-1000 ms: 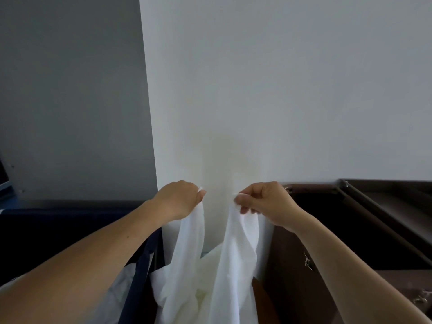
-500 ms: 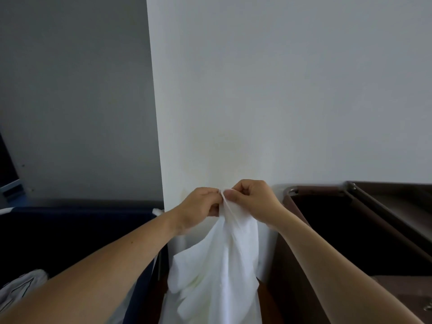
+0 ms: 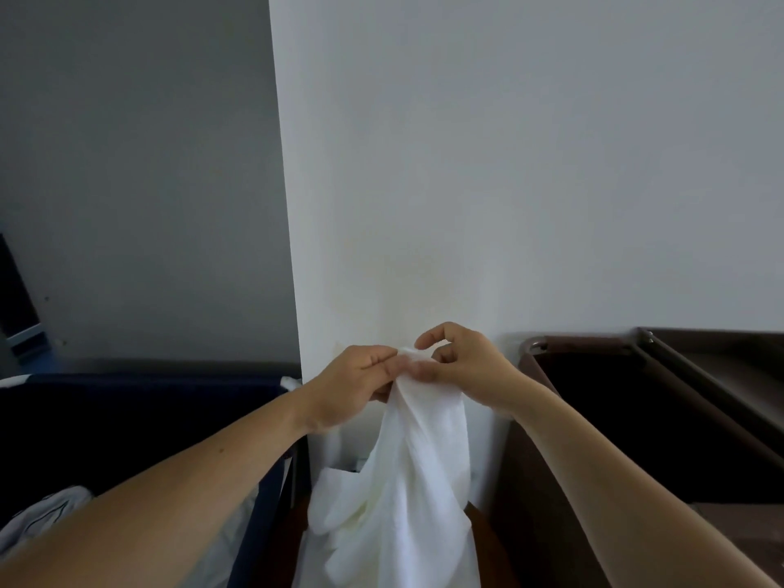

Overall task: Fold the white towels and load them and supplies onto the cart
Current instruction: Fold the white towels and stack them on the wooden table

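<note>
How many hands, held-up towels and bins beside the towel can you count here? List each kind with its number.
hands: 2, the left hand and the right hand, both pinching the towel's top
white towel: 1
bins: 2, the dark blue bin and the brown bin
total: 5

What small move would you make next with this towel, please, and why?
Probably pass the gathered top to the left hand and free the right hand to run down the white towel: both hands pinch its top edge together at one spot, and the rest hangs loose and bunched.
</note>
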